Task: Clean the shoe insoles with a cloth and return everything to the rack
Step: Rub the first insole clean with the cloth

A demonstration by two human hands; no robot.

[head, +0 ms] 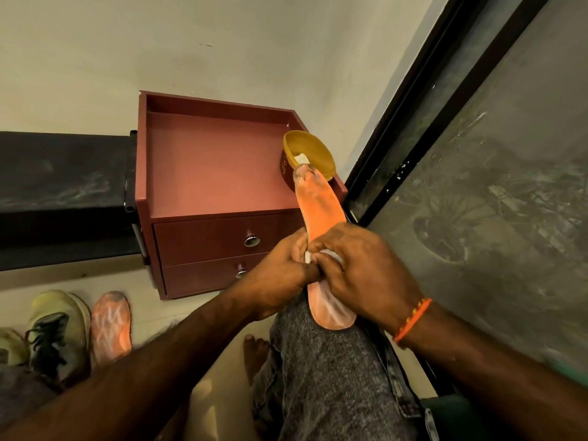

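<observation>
Gripping orange insole (319, 214) mid-length — left hand (280, 278) fingers curled under, right hand (366, 275) pressing white cloth (331, 297) on top.

Bowl (310, 154) on cabinet (216, 173), right corner

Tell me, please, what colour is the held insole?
Orange insole, grey-smudged at its tip; head view.

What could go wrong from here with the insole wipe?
1. The orange insole sticks out past both hands, and its toe end sits right by the yellow bowl at the corner of the red drawer unit; a hard stroke might knock the bowl off.
2. The white cloth is bunched small under the right hand, so grime may smear rather than lift.
3. The left hand grips only mid-insole; it could flex or slip off the knee.
</observation>
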